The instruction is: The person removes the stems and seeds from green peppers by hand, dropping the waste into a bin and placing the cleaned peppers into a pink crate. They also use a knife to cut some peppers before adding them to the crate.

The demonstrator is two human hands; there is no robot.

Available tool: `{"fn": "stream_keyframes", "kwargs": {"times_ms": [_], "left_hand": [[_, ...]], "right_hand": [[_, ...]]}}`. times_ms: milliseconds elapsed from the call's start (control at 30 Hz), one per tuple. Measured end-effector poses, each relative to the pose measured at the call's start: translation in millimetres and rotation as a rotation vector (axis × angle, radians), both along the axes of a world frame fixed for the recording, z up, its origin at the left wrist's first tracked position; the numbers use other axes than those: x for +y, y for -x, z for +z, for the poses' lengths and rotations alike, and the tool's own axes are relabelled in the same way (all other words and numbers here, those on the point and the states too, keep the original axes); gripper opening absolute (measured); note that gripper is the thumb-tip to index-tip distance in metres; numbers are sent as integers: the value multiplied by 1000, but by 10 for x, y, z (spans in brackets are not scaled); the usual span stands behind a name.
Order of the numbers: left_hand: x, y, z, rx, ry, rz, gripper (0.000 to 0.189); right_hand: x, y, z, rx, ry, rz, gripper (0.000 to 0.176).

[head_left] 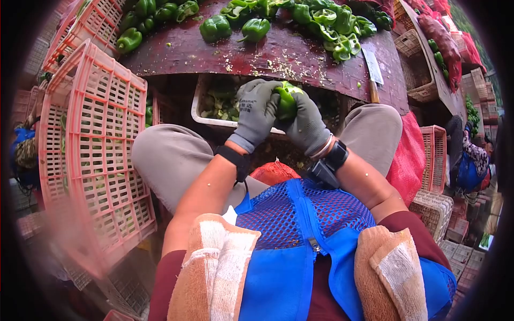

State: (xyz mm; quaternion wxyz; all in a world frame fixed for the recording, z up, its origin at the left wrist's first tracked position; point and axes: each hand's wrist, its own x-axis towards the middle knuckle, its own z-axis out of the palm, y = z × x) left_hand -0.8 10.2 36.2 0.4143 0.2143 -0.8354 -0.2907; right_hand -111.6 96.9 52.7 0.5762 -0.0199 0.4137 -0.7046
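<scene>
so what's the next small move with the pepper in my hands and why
Perhaps pull the green pepper open over the white tray: your left hand and right hand both grip it, the tray holds green scraps, and the knife lies aside on the table.

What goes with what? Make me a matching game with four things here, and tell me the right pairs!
Things:
1. Nearest green bell pepper
2. Wooden-handled knife
3. White tray
4. Mesh vest

Places and colours:
A. Blue, worn on the person's chest
B. Between the left hand and the right hand
C. Below the near edge of the tabletop, with pepper bits inside
D. At the right side of the tabletop, blade pointing away from the person

Right pairs: 1-B, 2-D, 3-C, 4-A
</scene>
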Motion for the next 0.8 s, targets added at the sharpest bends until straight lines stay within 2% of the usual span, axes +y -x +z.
{"fn": "stream_keyframes", "kwargs": {"times_ms": [33, 100, 133, 167, 233, 267, 333, 400, 467, 533, 600, 633, 700, 767, 800], "left_hand": [[7, 36, -75, 17, -30, 14, 21], [34, 101, -177, 122, -345, 39, 19], [62, 128, -240, 175, -508, 53, 19], [72, 154, -320, 189, -520, 60, 20], [69, 124, -254, 444, -1024, -39, 22], [33, 126, -217, 577, -1267, -99, 24], [-133, 69, -319, 837, -1424, -158, 26], [-240, -60, -165, 909, -1485, -14, 26], [-293, -84, -217, 817, -1435, 138, 24], [-208, -13, -242, 770, -1475, 90, 20], [-218, 45, -547, 677, -1433, -138, 25], [-144, 92, -452, 747, -1437, -171, 27], [-164, 121, -464, 827, -1457, -278, 31], [-254, -1, -178, 674, -1434, -147, 31], [-218, -105, 210, 504, -1390, 61, 30]], "right_hand": [[-1, -48, -73, 61, -25, -51, 38], [22, -280, -34, 227, -49, -174, 46], [41, -269, -74, 301, -41, -155, 48], [49, -232, -147, 376, -30, -131, 49], [-4, -110, -277, 440, -1, -81, 54], [-18, -49, -163, 346, -39, -46, 53], [-34, 125, 33, 198, -91, 68, 50], [-214, 336, 35, 62, -6, 138, 45], [-614, 411, 208, 65, 264, 150, 37], [-1090, 85, 890, 276, 609, 226, 39], [-1391, -443, 1581, 379, 691, 296, 55], [-1255, -578, 2029, 438, 685, 417, 64], [-1580, -785, 1939, 796, 836, 383, 59], [-1996, -313, 1399, 1467, 669, 177, 69], [-2177, -40, 1117, 1745, 571, 49, 75]]}}
